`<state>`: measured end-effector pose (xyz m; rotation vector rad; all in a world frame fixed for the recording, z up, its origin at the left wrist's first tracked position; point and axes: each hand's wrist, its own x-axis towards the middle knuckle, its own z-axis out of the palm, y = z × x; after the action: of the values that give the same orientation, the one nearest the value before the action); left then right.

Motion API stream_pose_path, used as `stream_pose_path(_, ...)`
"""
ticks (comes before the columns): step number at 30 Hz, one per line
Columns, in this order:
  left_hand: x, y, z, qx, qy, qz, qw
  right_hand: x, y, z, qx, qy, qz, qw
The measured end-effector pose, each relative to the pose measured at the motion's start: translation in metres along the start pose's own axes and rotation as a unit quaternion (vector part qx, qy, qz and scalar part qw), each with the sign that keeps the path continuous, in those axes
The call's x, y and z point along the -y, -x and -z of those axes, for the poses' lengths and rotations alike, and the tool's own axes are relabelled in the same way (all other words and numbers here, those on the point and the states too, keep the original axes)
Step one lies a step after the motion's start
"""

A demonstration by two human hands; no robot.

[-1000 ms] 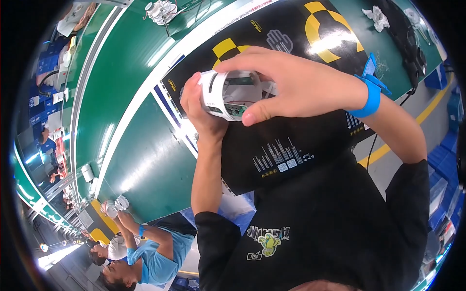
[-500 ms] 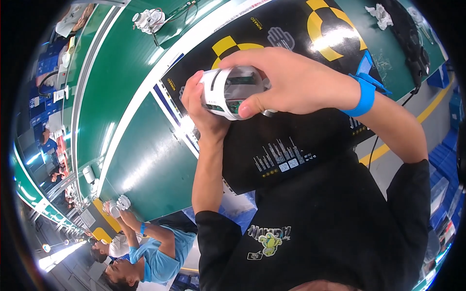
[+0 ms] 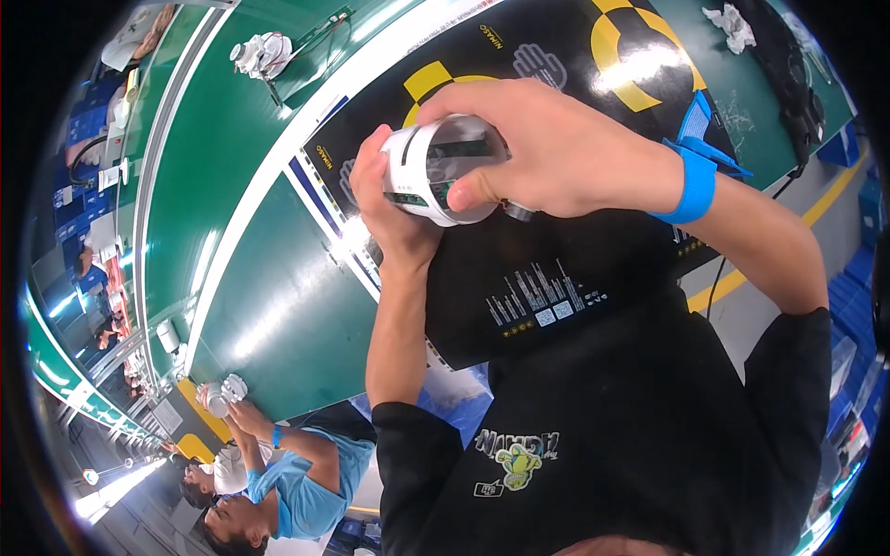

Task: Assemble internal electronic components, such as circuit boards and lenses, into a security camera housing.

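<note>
Both my hands hold a white cylindrical housing above a black printed mat. Its open end tilts toward the right, and green circuit boards show inside. My left hand is wrapped around the housing's left side, its fingers partly behind it. Over the top and right side reaches my right hand, with the thumb at the open rim. A small metallic piece shows just below the right hand; whether I grip it or it belongs to the housing I cannot tell. A blue wrist strap circles my right wrist.
The black mat covers the green bench. A white part with wires rests on the green surface beyond the white rail. Crumpled white material lies at far right. On the left, a co-worker holds white parts.
The housing and my hands have shifted slightly, and my right thumb has moved a little left along the rim. The wired white part beyond the rail appears farther left.
</note>
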<state>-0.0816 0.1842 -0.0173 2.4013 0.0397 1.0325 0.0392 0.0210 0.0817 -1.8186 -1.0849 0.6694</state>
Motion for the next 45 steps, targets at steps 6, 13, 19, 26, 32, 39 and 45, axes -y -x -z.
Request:
stream_pose_path(6,0.004,0.004,-0.002,-0.028,0.012,-0.007,1.0,0.004,-0.005,0.0,0.009,0.01,-0.01,1.0)
stream_pose_path(13,-0.001,0.009,-0.002,0.025,0.04,0.085,0.995,-0.002,-0.015,-0.005,-0.006,0.061,0.03,0.998)
stream_pose_path(19,-0.024,0.002,0.007,0.079,0.114,0.089,0.986,0.001,-0.033,-0.01,-0.009,0.069,0.101,0.992)
stream_pose_path(26,-0.028,-0.003,0.002,0.083,0.123,0.078,0.986,-0.012,-0.037,-0.011,-0.005,0.037,0.132,0.99)
stream_pose_path(32,0.023,0.012,-0.002,0.055,0.421,0.426,0.799,-0.009,-0.053,-0.014,-0.005,-0.004,0.136,0.991)
stream_pose_path(39,-0.005,0.012,-0.005,-0.009,0.338,0.368,0.866,-0.058,0.051,0.031,0.103,-0.239,0.088,0.962)
stream_pose_path(45,-0.011,-0.001,-0.013,-0.052,0.196,0.143,0.969,-0.046,0.084,-0.03,-0.046,-0.348,-0.026,0.936)
